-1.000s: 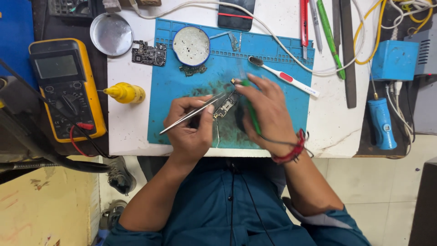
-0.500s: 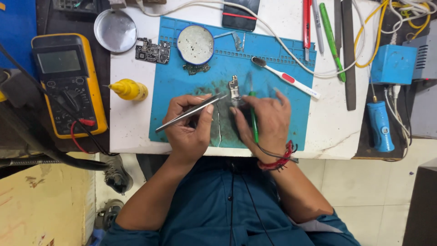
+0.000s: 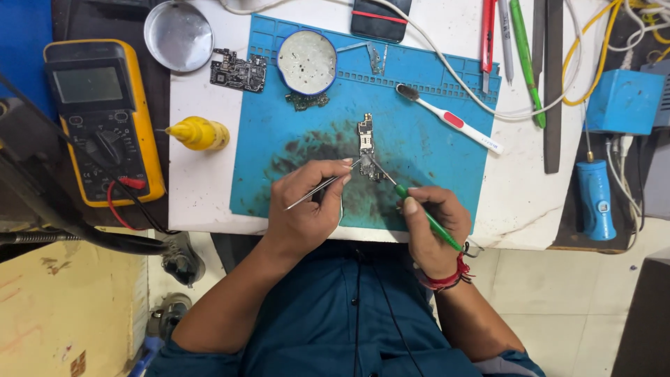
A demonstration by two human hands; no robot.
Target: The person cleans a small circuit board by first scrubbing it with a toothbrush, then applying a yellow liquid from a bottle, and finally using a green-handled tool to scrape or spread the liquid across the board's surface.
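Lying lengthwise near the middle of the blue work mat [image 3: 433, 160]: 1 small circuit board [image 3: 366, 145], on the dark stained patch. Pressing at its lower end from the left: the tips of metal tweezers [image 3: 322, 187], pinched shut in the left hand [image 3: 307, 209]. Meeting the same spot from the right: the fine tip of a green-handled tool [image 3: 426, 218], clasped pen-style in the right hand [image 3: 431, 227].

Judging the step as fine work on the board's lower end. Doing it well probably meaning keeping both wrists resting on the mat, pinning the board lightly with the tweezers, and moving only the tool tip in short strokes.

Sitting close to the counter's [image 3: 202, 188] near edge, both hands, with little room behind them. Lying further out: a toothbrush [image 3: 448, 117] up and to the right, a round dish [image 3: 307, 61] and a second circuit board [image 3: 239, 70] at the far side, a yellow bottle [image 3: 199, 133] off the mat's left edge, a yellow multimeter [image 3: 101, 119] beyond it. Remaining free: the mat's right half, for sideways moves.
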